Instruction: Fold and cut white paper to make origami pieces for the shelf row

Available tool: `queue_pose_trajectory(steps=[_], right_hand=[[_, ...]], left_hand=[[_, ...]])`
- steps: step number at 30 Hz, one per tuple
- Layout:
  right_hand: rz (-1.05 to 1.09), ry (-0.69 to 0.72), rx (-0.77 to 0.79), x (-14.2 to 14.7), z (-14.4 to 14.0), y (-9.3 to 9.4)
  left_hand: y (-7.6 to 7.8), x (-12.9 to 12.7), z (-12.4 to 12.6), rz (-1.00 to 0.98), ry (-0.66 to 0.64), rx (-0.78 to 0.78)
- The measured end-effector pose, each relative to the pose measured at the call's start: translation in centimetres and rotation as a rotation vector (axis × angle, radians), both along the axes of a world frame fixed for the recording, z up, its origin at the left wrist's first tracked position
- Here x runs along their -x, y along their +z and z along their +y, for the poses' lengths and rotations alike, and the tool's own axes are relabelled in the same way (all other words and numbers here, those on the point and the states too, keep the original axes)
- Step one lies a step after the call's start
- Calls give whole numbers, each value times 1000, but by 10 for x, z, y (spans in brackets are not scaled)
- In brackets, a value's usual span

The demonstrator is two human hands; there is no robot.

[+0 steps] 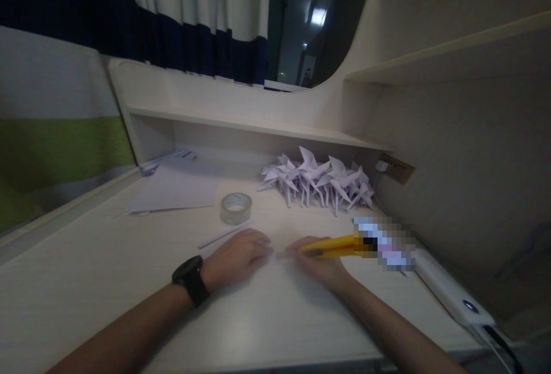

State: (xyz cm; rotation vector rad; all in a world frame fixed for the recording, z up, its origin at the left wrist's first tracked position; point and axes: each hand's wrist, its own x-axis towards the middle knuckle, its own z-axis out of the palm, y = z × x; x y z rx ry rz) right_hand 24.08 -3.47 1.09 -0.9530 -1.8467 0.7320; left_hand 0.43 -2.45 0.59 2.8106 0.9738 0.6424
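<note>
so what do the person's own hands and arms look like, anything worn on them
The bare left hand has a black wristwatch with a rounded case and a wide black strap at its wrist. The bare right hand shows nothing at its wrist. No gloves or sleeves are visible.

The camera sits on the person's head, looking forward and down at the desk (253, 328). It is close to the left hand (235, 256) and right hand (321, 269), just below the frame's middle.
</note>
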Motion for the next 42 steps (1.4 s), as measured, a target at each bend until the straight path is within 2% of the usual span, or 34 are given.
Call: queue_pose_trajectory(steps=[9, 17, 23, 29, 32, 42], right_hand=[[-18, 72, 1, 0, -1, 5], [-12, 91, -7, 1, -2, 7], [-56, 81, -10, -1, -1, 5], [-86, 94, -23, -3, -1, 3], [-53, 105, -22, -3, -1, 3], [-14, 159, -62, -3, 0, 2]], left_hand=[[-6, -1, 10, 76, -32, -80], [-15, -5, 8, 168, -4, -108], [6, -6, 21, 161, -65, 7], [27, -15, 42, 298, -22, 198], [32, -21, 46, 350, 0, 266], [38, -30, 49, 447, 65, 305]])
